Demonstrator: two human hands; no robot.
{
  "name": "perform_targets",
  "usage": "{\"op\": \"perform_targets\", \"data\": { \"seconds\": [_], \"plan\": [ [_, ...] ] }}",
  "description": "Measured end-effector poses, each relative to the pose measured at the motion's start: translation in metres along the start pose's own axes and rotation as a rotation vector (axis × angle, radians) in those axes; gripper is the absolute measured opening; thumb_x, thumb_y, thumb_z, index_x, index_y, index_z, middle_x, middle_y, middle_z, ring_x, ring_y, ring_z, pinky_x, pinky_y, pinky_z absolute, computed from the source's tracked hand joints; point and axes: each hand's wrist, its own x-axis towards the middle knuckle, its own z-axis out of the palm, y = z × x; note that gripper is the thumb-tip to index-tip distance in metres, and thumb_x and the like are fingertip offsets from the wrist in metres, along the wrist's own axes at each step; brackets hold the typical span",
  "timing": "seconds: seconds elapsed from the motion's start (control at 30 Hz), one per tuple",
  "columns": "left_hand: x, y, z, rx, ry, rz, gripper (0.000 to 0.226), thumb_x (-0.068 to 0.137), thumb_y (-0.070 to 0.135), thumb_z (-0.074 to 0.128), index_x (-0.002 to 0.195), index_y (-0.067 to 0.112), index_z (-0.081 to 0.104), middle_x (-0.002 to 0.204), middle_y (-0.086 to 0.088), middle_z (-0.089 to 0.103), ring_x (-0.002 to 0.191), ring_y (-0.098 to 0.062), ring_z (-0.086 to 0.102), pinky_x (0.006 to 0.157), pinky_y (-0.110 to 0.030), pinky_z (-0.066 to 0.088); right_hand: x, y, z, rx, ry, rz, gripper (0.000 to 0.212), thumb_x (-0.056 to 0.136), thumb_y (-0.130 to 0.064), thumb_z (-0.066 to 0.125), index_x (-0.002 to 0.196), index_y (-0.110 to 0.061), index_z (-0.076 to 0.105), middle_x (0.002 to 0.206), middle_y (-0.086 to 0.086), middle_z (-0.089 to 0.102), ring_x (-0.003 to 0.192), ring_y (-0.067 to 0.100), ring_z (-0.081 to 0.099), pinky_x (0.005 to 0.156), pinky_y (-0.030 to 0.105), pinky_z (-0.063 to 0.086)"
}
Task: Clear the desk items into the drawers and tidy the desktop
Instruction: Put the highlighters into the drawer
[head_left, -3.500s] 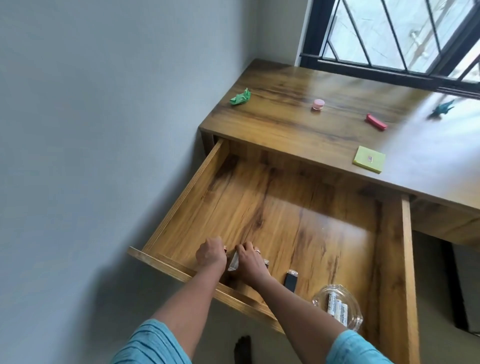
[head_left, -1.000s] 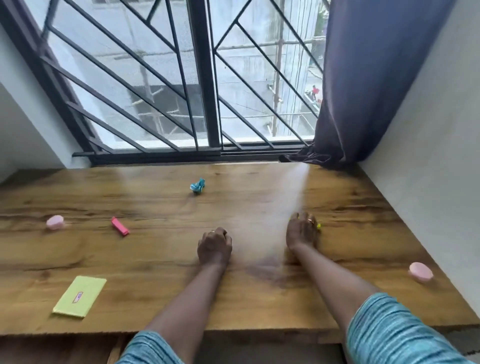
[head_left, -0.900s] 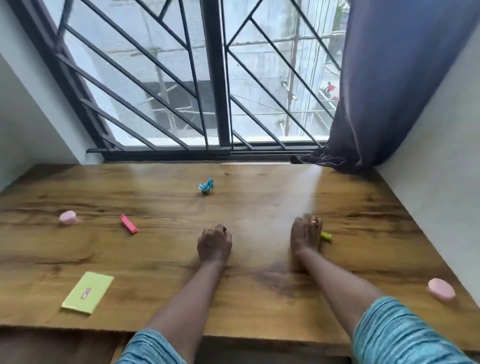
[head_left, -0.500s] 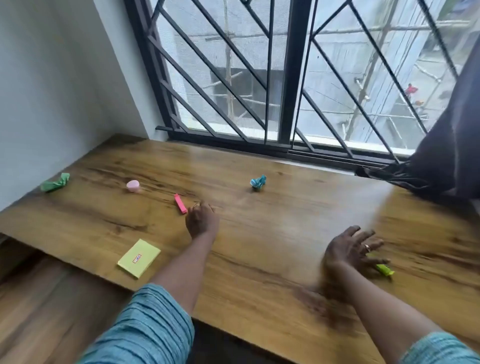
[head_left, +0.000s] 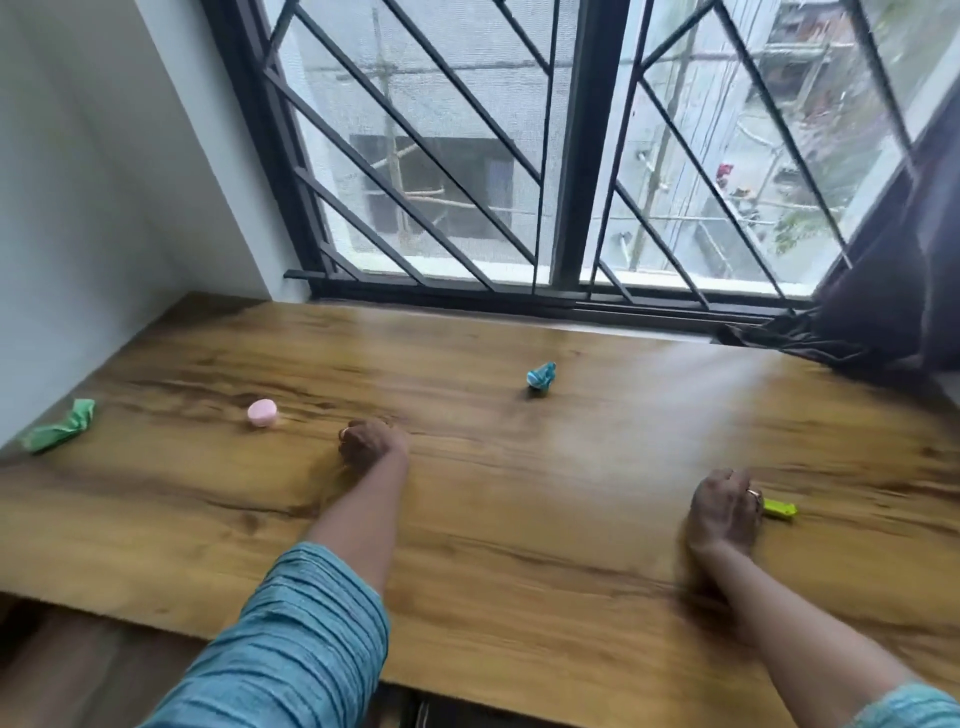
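Observation:
My left hand (head_left: 371, 444) rests as a closed fist on the wooden desk (head_left: 519, 545), at the spot where the small red piece lay; that piece is hidden under it. Farther right, my right hand (head_left: 724, 512) is curled on a yellow-green piece (head_left: 779, 508), whose end sticks out past my fingers. A pink round cap (head_left: 262, 413) sits just left of my left hand. A green crumpled paper (head_left: 57, 431) lies at the desk's left edge. A blue crumpled paper (head_left: 541, 375) lies toward the window.
A barred window (head_left: 561, 156) runs along the desk's far side. A dark curtain (head_left: 883, 322) bunches at the far right. A white wall (head_left: 104, 182) closes the left side. Below the near left edge the open drawer (head_left: 62, 670) shows.
I turned from the open drawer to the desktop. My left hand reached left onto the red piece and closed. My right hand's spread fingers curled around the yellow-green piece.

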Motion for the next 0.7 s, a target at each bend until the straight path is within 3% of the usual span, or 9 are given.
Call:
{"op": "perform_targets", "data": {
  "seconds": [0.1,0.2,0.3,0.43,0.5,0.6,0.7],
  "plan": [
    [0.005,0.002,-0.001,-0.08,-0.004,0.012,0.03,0.094,0.004,0.048,0.119,-0.012,0.055,0.123,-0.027,0.056,0.116,-0.037,0.054,0.095,-0.041,0.046,-0.003,-0.001,-0.004,-0.05,0.0,-0.098,0.016,0.088,0.004,0.047,0.095,0.013,0.058,0.098,0.034,0.056,0.092,0.046,0.056,0.081,0.048,0.046],
    [0.001,0.0,-0.005,-0.113,-0.007,0.0,0.034,0.097,0.002,0.034,0.119,-0.014,0.055,0.125,-0.031,0.055,0.119,-0.042,0.052,0.1,-0.044,0.041,-0.011,-0.011,-0.012,-0.035,0.13,-0.16,0.015,0.09,0.001,0.045,0.089,0.01,0.058,0.089,0.035,0.058,0.082,0.046,0.06,0.073,0.048,0.048],
    [-0.012,-0.012,-0.02,-0.183,-0.083,0.036,0.031,0.096,0.011,0.045,0.12,-0.002,0.058,0.125,-0.021,0.057,0.117,-0.035,0.055,0.094,-0.036,0.045,-0.027,-0.029,-0.018,-0.021,0.274,-0.285,0.015,0.087,-0.003,0.056,0.074,0.005,0.057,0.066,0.031,0.058,0.061,0.043,0.061,0.067,0.048,0.048],
    [-0.032,-0.032,-0.039,-0.244,-0.036,0.062,0.032,0.091,0.022,0.059,0.115,0.0,0.062,0.12,-0.022,0.061,0.112,-0.035,0.057,0.088,-0.037,0.046,-0.054,-0.052,-0.04,0.026,0.338,-0.456,0.032,0.09,-0.019,0.04,0.071,0.0,0.057,0.059,0.021,0.057,0.05,0.036,0.059,0.048,0.038,0.049],
    [-0.043,-0.045,-0.05,-0.29,-0.008,0.084,0.029,0.09,0.022,0.059,0.112,0.003,0.063,0.116,-0.021,0.064,0.11,-0.035,0.058,0.086,-0.037,0.046,-0.074,-0.06,-0.052,0.062,0.328,-0.501,0.032,0.089,-0.022,0.041,0.069,-0.002,0.056,0.057,0.018,0.056,0.046,0.033,0.058,0.038,0.031,0.045],
    [-0.063,-0.065,-0.069,-0.37,0.024,0.08,0.026,0.09,0.021,0.058,0.111,0.007,0.063,0.113,-0.02,0.066,0.106,-0.035,0.06,0.082,-0.037,0.047,-0.11,-0.064,-0.064,0.098,0.271,-0.562,0.023,0.085,-0.019,0.059,0.069,-0.002,0.059,0.055,0.016,0.056,0.041,0.032,0.058,0.032,0.029,0.043],
    [-0.089,-0.085,-0.084,-0.365,0.024,0.127,0.03,0.093,0.025,0.056,0.117,0.007,0.059,0.115,-0.018,0.065,0.107,-0.033,0.06,0.084,-0.036,0.048,-0.145,-0.063,-0.068,0.16,0.206,-0.654,0.023,0.067,-0.011,0.083,0.069,-0.003,0.061,0.056,0.015,0.058,0.042,0.034,0.057,0.03,0.031,0.041]
  ]
}}
